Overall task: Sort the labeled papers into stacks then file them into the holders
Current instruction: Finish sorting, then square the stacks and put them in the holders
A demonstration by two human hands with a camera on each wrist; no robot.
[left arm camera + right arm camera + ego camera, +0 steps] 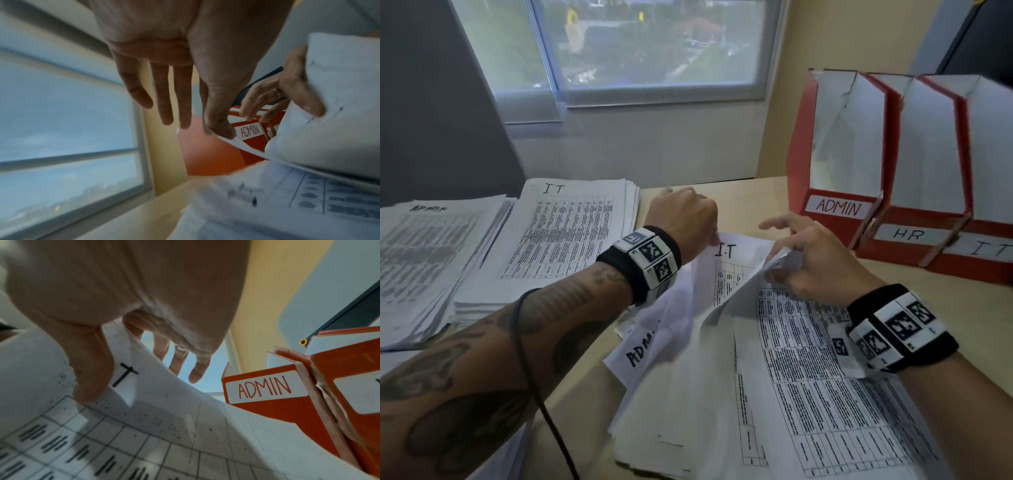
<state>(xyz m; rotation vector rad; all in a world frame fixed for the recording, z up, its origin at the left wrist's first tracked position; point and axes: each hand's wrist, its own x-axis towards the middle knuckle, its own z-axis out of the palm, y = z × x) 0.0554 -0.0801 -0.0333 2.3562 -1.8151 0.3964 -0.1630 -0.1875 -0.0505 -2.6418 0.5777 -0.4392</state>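
Note:
A sheet marked IT (732, 270) is lifted off the loose pile of papers (808, 394) in front of me. My left hand (713, 237) pinches its top left corner between thumb and forefinger, with the other fingers straight in the left wrist view, where the left hand (216, 129) grips the sheet's edge (242, 146). My right hand (779, 265) holds the curled top right corner. In the right wrist view its thumb (90, 378) lies on the IT sheet (156, 402), with fingers behind. Three red holders stand at the right: ADMIN (839, 206), HR (909, 234), IT (991, 249).
Two sorted stacks lie at the left of the table: an ADMIN stack (431, 260) and an IT stack (571, 233). A sheet marked ADMIN (643, 354) sticks out of the loose pile. A black cable (541, 401) crosses my left forearm. A window sits behind the table.

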